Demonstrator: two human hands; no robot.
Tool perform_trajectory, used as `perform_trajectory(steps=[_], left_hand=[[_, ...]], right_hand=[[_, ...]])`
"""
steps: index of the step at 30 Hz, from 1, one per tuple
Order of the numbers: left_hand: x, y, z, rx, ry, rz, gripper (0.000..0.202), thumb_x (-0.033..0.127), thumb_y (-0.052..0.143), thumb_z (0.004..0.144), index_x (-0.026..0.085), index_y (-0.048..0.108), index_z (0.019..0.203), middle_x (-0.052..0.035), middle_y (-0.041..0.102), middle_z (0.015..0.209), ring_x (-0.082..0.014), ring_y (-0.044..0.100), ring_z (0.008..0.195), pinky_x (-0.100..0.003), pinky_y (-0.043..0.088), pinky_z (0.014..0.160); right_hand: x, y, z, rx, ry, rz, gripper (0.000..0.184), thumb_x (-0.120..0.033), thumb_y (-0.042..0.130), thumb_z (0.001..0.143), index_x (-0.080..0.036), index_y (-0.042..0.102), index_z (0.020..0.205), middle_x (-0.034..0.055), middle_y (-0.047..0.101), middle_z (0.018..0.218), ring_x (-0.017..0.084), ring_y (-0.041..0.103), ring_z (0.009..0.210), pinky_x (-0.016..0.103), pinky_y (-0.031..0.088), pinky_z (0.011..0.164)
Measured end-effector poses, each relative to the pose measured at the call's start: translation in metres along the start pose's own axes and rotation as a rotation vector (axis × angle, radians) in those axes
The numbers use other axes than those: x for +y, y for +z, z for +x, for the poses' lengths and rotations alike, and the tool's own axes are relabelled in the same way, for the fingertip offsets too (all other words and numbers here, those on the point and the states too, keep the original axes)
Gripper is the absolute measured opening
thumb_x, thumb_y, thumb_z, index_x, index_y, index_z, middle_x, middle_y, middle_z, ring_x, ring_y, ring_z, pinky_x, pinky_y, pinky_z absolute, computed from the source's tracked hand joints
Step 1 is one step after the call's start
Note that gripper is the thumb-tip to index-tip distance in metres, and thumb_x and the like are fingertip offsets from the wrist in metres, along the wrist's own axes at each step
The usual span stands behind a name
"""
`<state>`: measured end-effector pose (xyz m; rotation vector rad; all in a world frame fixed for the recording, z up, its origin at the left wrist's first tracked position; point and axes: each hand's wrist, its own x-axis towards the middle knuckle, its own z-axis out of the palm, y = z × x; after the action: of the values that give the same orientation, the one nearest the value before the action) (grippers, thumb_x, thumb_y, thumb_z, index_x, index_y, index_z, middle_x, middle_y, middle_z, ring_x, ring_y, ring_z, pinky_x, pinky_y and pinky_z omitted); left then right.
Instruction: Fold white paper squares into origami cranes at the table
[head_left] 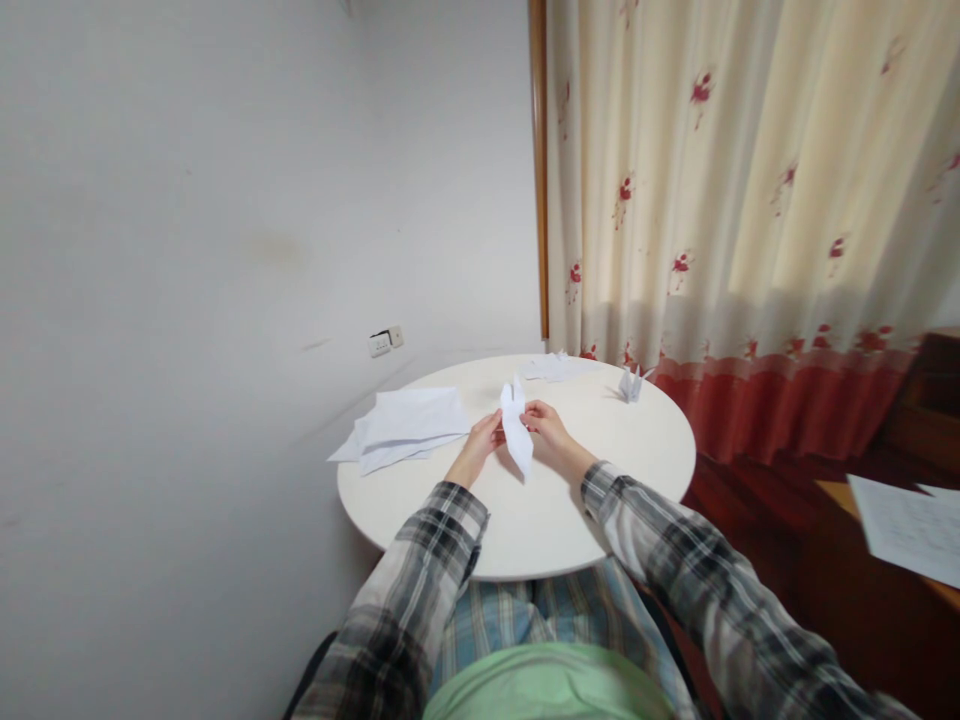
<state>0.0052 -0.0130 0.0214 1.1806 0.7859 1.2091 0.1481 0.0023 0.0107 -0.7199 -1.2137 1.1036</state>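
Note:
A folded piece of white paper (516,430), long and pointed with a split upper end, is held upright above the round white table (555,530). My left hand (480,442) grips its left edge, fingers closed. From the other side, my right hand (547,422) pinches the same paper near its middle. Some fingertips are hidden behind the paper. A folded paper crane (631,385) stands on the table's right side, apart from both hands.
White paper sheets (416,415) lie stacked at the table's left edge. More paper pieces (556,367) lie at the far edge. A wall with an outlet (379,345) borders the left; a flowered curtain (735,200) hangs behind. Printed sheets (911,525) rest on furniture at right.

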Motion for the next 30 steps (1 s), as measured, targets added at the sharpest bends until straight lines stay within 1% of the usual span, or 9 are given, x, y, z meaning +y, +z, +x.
perform_trajectory(steps=[3, 7, 12, 15, 18, 22, 25, 28, 30], left_hand=[[0.002, 0.003, -0.003, -0.026, 0.03, -0.006, 0.041, 0.046, 0.067, 0.066, 0.012, 0.064, 0.089, -0.0083, 0.068, 0.082, -0.0159, 0.06, 0.072, -0.028, 0.042, 0.072], [0.003, 0.003, -0.005, -0.036, 0.045, -0.017, 0.042, 0.046, 0.07, 0.062, 0.012, 0.064, 0.085, -0.007, 0.067, 0.08, -0.0145, 0.058, 0.071, -0.026, 0.042, 0.07], [0.0, 0.001, 0.0, -0.036, 0.024, -0.058, 0.04, 0.046, 0.071, 0.06, 0.014, 0.063, 0.081, -0.0048, 0.065, 0.076, -0.012, 0.056, 0.066, -0.023, 0.04, 0.065], [-0.001, 0.0, 0.003, -0.003, 0.038, -0.117, 0.039, 0.045, 0.073, 0.058, 0.016, 0.061, 0.08, -0.0027, 0.063, 0.076, -0.0103, 0.056, 0.064, -0.021, 0.039, 0.06], [-0.001, -0.003, 0.005, 0.042, 0.07, -0.196, 0.037, 0.043, 0.073, 0.058, 0.018, 0.06, 0.08, -0.0007, 0.063, 0.077, -0.0094, 0.056, 0.065, -0.021, 0.039, 0.06], [0.0, -0.008, 0.008, 0.149, 0.124, -0.288, 0.03, 0.039, 0.073, 0.059, 0.017, 0.058, 0.073, 0.0026, 0.059, 0.069, -0.0075, 0.054, 0.061, -0.02, 0.039, 0.059], [-0.001, -0.012, 0.012, 0.232, 0.133, -0.335, 0.027, 0.036, 0.073, 0.06, 0.016, 0.055, 0.066, 0.0038, 0.057, 0.061, -0.0063, 0.051, 0.055, -0.019, 0.037, 0.055], [-0.001, -0.013, 0.015, 0.281, 0.123, -0.343, 0.027, 0.037, 0.071, 0.063, 0.015, 0.054, 0.063, 0.0034, 0.055, 0.057, -0.0062, 0.049, 0.05, -0.019, 0.036, 0.051], [0.0, -0.013, 0.014, 0.283, 0.103, -0.328, 0.028, 0.041, 0.066, 0.068, 0.016, 0.054, 0.064, 0.0023, 0.056, 0.058, -0.0071, 0.05, 0.051, -0.02, 0.038, 0.052]], right_hand=[[-0.003, 0.001, -0.004, -0.029, 0.081, 0.086, 0.016, -0.019, 0.063, 0.053, -0.017, 0.054, 0.067, -0.0033, 0.054, 0.063, 0.01, 0.05, 0.06, 0.023, 0.037, 0.058], [-0.005, 0.001, -0.008, -0.072, 0.16, 0.164, 0.015, -0.017, 0.063, 0.055, -0.017, 0.055, 0.067, -0.0023, 0.057, 0.066, 0.011, 0.051, 0.063, 0.024, 0.039, 0.061], [-0.009, 0.002, -0.01, -0.183, 0.217, 0.252, 0.014, -0.016, 0.063, 0.056, -0.016, 0.056, 0.069, -0.0028, 0.057, 0.06, 0.009, 0.048, 0.053, 0.022, 0.035, 0.053], [-0.01, 0.001, -0.009, -0.242, 0.275, 0.226, 0.014, -0.016, 0.062, 0.057, -0.015, 0.057, 0.07, -0.0032, 0.056, 0.057, 0.008, 0.047, 0.048, 0.021, 0.034, 0.049], [-0.007, -0.001, -0.007, -0.313, 0.342, 0.174, 0.014, -0.017, 0.061, 0.057, -0.015, 0.058, 0.071, -0.0036, 0.055, 0.054, 0.008, 0.047, 0.045, 0.021, 0.034, 0.047], [-0.004, -0.003, -0.007, -0.418, 0.404, 0.135, 0.013, -0.017, 0.061, 0.057, -0.016, 0.055, 0.068, -0.0042, 0.054, 0.053, 0.009, 0.05, 0.045, 0.02, 0.034, 0.045], [-0.006, -0.004, -0.01, -0.475, 0.435, 0.1, 0.015, -0.018, 0.06, 0.059, -0.016, 0.055, 0.073, -0.0047, 0.055, 0.054, 0.008, 0.049, 0.044, 0.02, 0.033, 0.044], [-0.011, -0.002, -0.014, -0.5, 0.474, 0.035, 0.015, -0.02, 0.058, 0.061, -0.016, 0.056, 0.075, -0.0049, 0.055, 0.053, 0.008, 0.047, 0.042, 0.02, 0.031, 0.042], [-0.013, 0.0, -0.015, -0.456, 0.442, 0.022, 0.014, -0.02, 0.057, 0.06, -0.016, 0.056, 0.074, -0.0053, 0.054, 0.052, 0.008, 0.045, 0.041, 0.021, 0.029, 0.041]])
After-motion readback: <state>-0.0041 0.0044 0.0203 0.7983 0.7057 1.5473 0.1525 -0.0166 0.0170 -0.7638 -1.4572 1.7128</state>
